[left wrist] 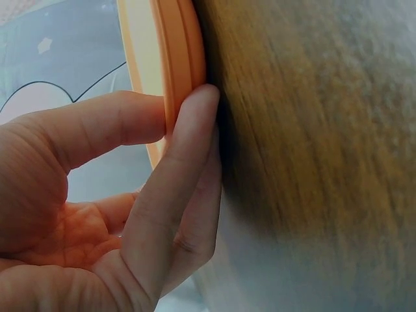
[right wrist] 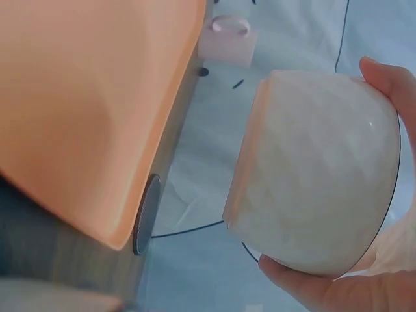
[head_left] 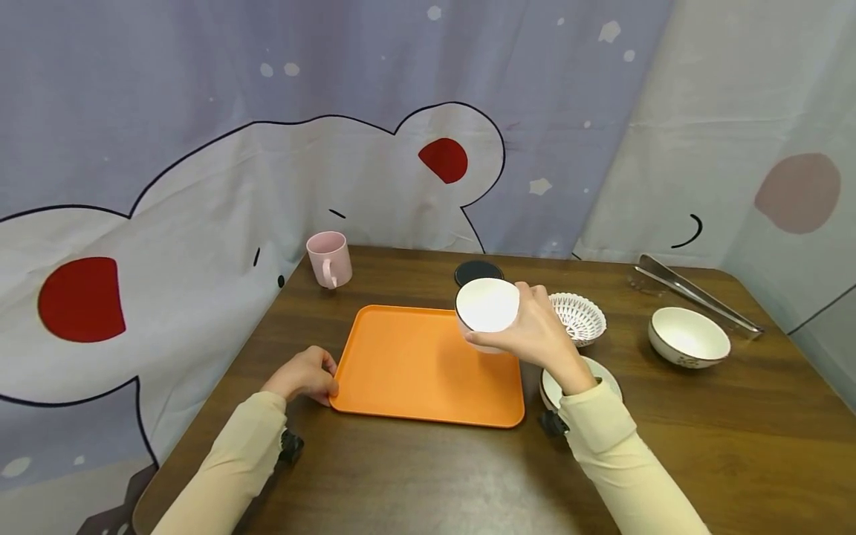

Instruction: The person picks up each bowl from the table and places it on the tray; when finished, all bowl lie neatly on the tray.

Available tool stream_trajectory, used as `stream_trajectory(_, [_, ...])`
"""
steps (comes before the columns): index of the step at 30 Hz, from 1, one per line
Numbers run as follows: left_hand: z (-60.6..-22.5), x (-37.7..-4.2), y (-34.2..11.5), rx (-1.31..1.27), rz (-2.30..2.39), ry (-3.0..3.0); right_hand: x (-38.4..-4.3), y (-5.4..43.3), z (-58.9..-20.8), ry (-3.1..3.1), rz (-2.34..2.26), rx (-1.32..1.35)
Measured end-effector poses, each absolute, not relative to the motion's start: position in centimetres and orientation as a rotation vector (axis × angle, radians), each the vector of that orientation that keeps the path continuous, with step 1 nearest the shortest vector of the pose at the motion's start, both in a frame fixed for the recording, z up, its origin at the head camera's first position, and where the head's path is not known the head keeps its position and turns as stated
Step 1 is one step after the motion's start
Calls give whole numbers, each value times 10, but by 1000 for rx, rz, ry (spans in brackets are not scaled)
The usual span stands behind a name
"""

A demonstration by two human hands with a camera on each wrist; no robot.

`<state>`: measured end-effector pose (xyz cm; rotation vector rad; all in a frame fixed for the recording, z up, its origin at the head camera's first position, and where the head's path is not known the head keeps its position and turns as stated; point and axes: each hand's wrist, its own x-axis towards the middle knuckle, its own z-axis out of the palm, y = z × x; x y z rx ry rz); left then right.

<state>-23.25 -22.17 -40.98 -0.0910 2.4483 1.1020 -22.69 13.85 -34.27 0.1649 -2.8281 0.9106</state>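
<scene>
Sleeves of pale yellow cloth (head_left: pixel 227 457) run off the bottom edge in the head view. The right forearm hides part of a white dish with a dark rim (head_left: pixel 607 373), and the right hand (head_left: pixel 535 327) overlaps a white openwork basket (head_left: pixel 580 318). A round white bowl with a thin dark rim (head_left: pixel 487 306) covers the near edge of a flat black disc (head_left: pixel 478 270); its inside is so bright that no detail shows. The right hand grips this bowl between thumb and fingers, above the right part of a rectangular orange tray (head_left: pixel 401 364). The left hand (head_left: pixel 309 375) pinches the tray's near left corner.

From the left wrist, most of the tray is cut off; its ridged rim sits between the digits, and some fingers are partly hidden behind others.

From the right wrist, the bowl appears on its side, its inside turned away. Its pale wall bears a faint diamond-like pattern, and the foot looks orange-tinged. A pale shape at lower left is too blurred to identify.
</scene>
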Motion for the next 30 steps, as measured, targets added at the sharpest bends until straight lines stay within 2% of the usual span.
stream_trajectory(30, [-412, -232, -223, -109, 1150, 2442, -267, 92, -374, -2885, 840, 145])
